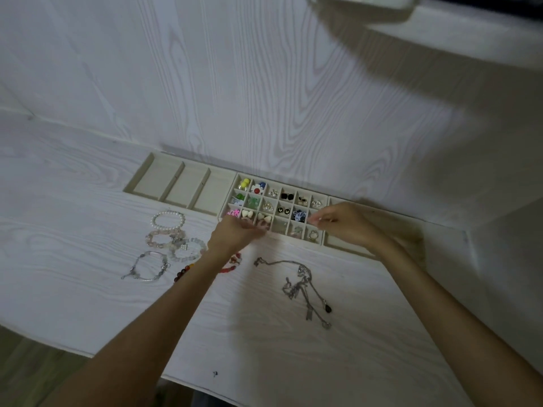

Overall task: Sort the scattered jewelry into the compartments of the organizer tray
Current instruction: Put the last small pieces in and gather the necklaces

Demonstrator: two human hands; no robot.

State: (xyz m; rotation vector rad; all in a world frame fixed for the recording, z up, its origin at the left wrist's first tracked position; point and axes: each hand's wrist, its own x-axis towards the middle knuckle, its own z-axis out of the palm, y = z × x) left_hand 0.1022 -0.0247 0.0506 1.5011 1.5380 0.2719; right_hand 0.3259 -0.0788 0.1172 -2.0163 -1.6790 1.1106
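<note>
Earrings fill most of the small square cells in the middle grid of the organizer tray, which sits against the wall at the back of the counter, within reach of both hands. Yellow balls, green pieces and cream hearts each keep a cell of their own, so like seems to go with like. Three long compartments on the tray's left stand bare, probably meant for the bracelets. The right hand hovers over the grid's right columns, fingertips pinched on something too small to name. The left hand reaches over the front row, fingers extended; whether it holds anything cannot be told. Still unsorted on the counter are a pearl bracelet, further beaded bracelets and tangled silver necklaces.
</note>
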